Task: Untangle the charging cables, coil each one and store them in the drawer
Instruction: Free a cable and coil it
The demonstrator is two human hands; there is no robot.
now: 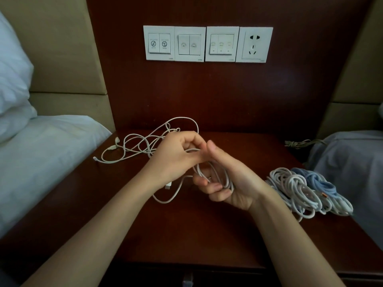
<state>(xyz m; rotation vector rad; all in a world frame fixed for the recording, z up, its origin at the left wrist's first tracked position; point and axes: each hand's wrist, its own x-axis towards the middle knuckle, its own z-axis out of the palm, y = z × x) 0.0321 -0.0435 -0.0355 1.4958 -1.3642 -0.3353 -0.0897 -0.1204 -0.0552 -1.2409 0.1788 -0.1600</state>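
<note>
White cable [215,175] part-coiled, loops gripped in right hand [234,181] above table [186,224]; left hand [176,156] pinched feed strand. Tangled remainder [141,141] lay on table behind. Advised: equal loops, steady tension, snags freed first.

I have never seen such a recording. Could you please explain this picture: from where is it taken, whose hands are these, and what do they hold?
No machine is here. A person wears a camera on the head, so the one picture looks forward and down at that person's own bare hands, above a dark nightstand. The right hand grips several loops of a white cable; the left hand pinches the same cable. Behind them lies a loose tangle of white cable. At the right lies a pile of coiled white and blue cables. On the wall are switches and a socket.
</note>
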